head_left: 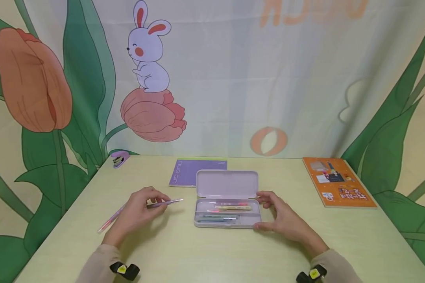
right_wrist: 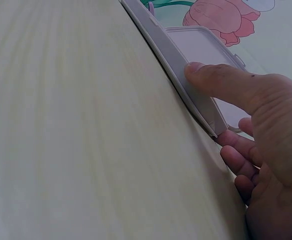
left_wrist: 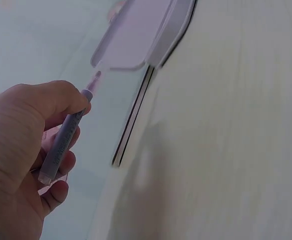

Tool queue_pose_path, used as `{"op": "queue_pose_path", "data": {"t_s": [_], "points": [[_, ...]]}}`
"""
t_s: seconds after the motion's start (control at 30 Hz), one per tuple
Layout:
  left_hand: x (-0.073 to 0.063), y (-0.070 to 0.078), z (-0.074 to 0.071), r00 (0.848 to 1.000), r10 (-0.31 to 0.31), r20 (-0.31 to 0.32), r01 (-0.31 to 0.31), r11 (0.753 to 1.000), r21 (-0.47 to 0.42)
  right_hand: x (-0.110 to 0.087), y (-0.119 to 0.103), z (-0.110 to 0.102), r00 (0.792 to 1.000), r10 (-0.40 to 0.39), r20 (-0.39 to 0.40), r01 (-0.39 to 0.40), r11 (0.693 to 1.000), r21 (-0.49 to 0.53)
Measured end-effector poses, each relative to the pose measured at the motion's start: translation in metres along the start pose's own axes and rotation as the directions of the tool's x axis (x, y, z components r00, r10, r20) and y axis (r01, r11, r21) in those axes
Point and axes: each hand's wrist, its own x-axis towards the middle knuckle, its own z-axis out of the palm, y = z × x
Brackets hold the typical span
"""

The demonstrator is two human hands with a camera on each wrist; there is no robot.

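Note:
My left hand (head_left: 138, 208) pinches a slim purple marker (left_wrist: 63, 142) between thumb and fingers, its pale tip pointing right toward the pencil case. The lilac pencil case (head_left: 228, 183) lies with its lid raised at the back. Inside its tray are a yellowish pen (head_left: 233, 208), pink-tipped pens and grey-green pens (head_left: 216, 218). My right hand (head_left: 283, 218) holds the case's right end, thumb at the front wall and fingers behind the corner. Behind my left wrist, a pink pen (head_left: 109, 221) lies on the table, partly hidden by the hand.
A purple notebook (head_left: 191, 173) lies behind the case, partly covered by its lid. At the back right is an orange book (head_left: 334, 182). A purple stapler-like item (head_left: 120, 158) sits at the back left corner. A printed curtain (head_left: 226, 78) hangs behind the table.

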Motion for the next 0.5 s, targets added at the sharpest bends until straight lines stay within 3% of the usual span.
{"op": "queue_pose_path", "data": {"t_s": [0.2,0.5], "points": [[0.023,0.021,0.018,0.996,0.020,0.083,-0.015,0.999,-0.050,0.000,0.000,0.000,1.000,0.009,0.004,-0.009,1.000,0.005],[0.055,0.062,0.058,0.971,0.193,0.142,-0.180,0.979,-0.097,-0.001,0.000,-0.001,1.000,-0.001,0.000,0.001,1.000,-0.006]]}}
